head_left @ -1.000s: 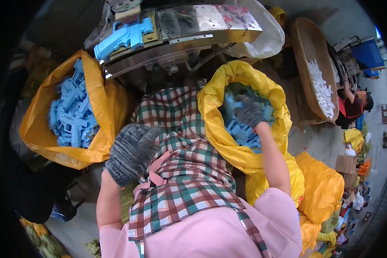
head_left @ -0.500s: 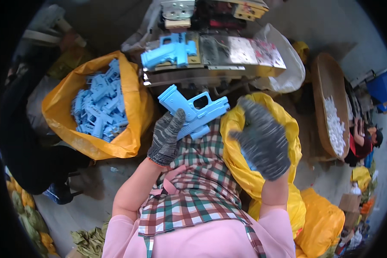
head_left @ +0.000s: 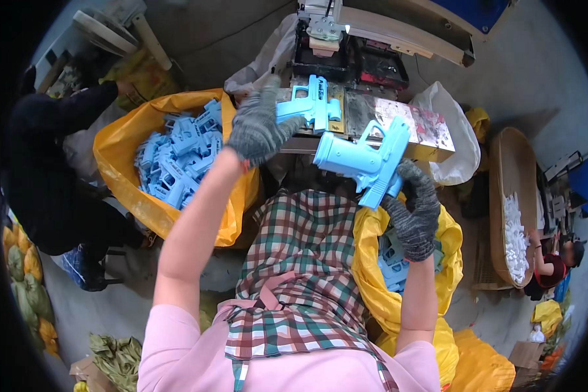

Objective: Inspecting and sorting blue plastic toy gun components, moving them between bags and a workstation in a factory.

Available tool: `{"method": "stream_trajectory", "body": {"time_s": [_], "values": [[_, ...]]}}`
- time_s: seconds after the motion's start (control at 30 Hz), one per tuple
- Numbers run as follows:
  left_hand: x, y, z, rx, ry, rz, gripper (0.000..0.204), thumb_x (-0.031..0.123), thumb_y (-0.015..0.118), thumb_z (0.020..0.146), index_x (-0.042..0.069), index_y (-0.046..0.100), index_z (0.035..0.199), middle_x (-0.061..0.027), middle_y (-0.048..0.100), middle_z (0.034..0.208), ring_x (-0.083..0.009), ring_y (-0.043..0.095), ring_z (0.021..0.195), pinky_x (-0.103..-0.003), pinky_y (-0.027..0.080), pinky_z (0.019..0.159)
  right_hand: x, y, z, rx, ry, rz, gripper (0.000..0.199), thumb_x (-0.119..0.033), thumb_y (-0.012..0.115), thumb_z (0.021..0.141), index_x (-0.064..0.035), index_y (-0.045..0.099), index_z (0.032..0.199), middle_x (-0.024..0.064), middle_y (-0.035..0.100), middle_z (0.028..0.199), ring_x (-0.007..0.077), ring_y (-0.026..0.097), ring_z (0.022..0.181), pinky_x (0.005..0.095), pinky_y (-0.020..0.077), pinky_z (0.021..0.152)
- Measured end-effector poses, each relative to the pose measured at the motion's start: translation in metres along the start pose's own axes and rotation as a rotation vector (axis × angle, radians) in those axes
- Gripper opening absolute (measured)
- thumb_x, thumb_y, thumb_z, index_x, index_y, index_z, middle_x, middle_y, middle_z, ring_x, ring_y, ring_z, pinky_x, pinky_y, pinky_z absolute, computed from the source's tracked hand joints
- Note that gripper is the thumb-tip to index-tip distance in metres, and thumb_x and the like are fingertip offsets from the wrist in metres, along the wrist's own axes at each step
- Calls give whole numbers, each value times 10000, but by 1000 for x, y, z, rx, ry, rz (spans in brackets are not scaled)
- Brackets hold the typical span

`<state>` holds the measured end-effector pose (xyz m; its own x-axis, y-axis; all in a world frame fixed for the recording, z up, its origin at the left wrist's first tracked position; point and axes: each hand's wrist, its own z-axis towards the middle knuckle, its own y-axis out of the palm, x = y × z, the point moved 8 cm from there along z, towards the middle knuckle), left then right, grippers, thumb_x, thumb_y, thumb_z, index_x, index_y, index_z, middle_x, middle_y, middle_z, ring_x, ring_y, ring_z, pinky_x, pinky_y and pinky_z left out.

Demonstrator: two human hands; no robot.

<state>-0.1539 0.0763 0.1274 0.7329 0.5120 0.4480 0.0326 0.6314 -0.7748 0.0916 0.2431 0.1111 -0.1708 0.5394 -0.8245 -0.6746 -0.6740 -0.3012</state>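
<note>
My right hand (head_left: pixel 413 212), in a dark grey knit glove, grips a light blue toy pistol (head_left: pixel 366 160) by one end, between thumb and fingers. This pistol is held in the air just in front of the machine. A second blue toy pistol (head_left: pixel 317 104), with dark print on its side, lies on the machine's fixture. My left hand (head_left: pixel 260 124), gloved alike, is at that pistol's handle. Its thumb and fingers are spread on either side of the handle; I cannot tell whether they touch it.
An orange sack (head_left: pixel 232 202) full of blue toy pistols stands at left, a yellow bag (head_left: pixel 447 274) with more at right. Dark ink trays (head_left: pixel 382 65) sit behind the fixture. A long basket (head_left: pixel 496 215) holds white pieces. Other people are at far left and far right.
My left hand has let go of the pistol it held and moved up to the one on the fixture. The right hand, formerly over the yellow bag, now holds a pistol.
</note>
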Motion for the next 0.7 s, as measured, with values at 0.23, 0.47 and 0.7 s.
{"method": "stream_trajectory", "body": {"time_s": [0.23,0.47,0.7], "values": [[40,-10,-11,25,344,542,527,269,617,843,123,454,1322,-175,559,1117,-319,522,1081,-423,406,939,-1,34,26,-115,-77,18,513,-4,728,727,-79,557,1205,110,568,1220,236,540,1155,348,461,964],[-91,-109,-98,-89,-407,954,788,372,674,781,120,303,1429,-194,358,1399,-384,316,1307,-478,227,1092,7,103,103,-376,-331,-351,418,-110,672,810,-138,592,1219,115,561,1254,273,518,1175,378,406,1010],[-72,-99,-121,-48,1,634,676,226,711,768,67,415,1354,-186,452,1337,-367,403,1247,-444,301,1059,0,71,104,-325,-282,-327,377,-152,673,818,-91,607,1183,132,616,1165,304,588,1046,355,461,910]]}}
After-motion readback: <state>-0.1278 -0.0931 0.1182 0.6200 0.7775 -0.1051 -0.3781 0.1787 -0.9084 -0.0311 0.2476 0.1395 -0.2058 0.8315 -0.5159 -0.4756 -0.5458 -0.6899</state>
